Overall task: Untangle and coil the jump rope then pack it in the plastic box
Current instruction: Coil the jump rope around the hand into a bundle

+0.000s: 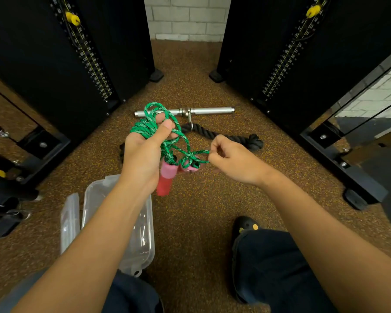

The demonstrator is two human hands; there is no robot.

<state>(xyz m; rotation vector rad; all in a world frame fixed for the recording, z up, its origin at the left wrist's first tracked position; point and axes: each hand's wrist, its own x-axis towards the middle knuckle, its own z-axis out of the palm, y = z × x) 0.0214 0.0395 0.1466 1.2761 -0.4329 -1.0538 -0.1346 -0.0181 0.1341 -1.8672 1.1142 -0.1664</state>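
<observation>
A speckled brown rubber floor (190, 211) runs between two tall black weight-stack columns (54, 53), each with a numbered strip and a yellow pin (72, 18). It ends at a white painted-brick wall (185, 16). A clear, rounded-corner plastic box (93, 190) sits open on the floor under the left forearm, with its clear lid (70, 220) just to its left. Farther off lie a thick, twisted black rope (230, 137) and a smooth, shiny metal bar (208, 110). The jump rope (154, 123), a thin braided green cord, is held in the air beyond the box. The left hand (142, 152) grips its tangled loops, thumb clamped over them, and the pink foam handles (166, 177) dangle below. Set apart, the right hand (233, 159) pinches one strand.
</observation>
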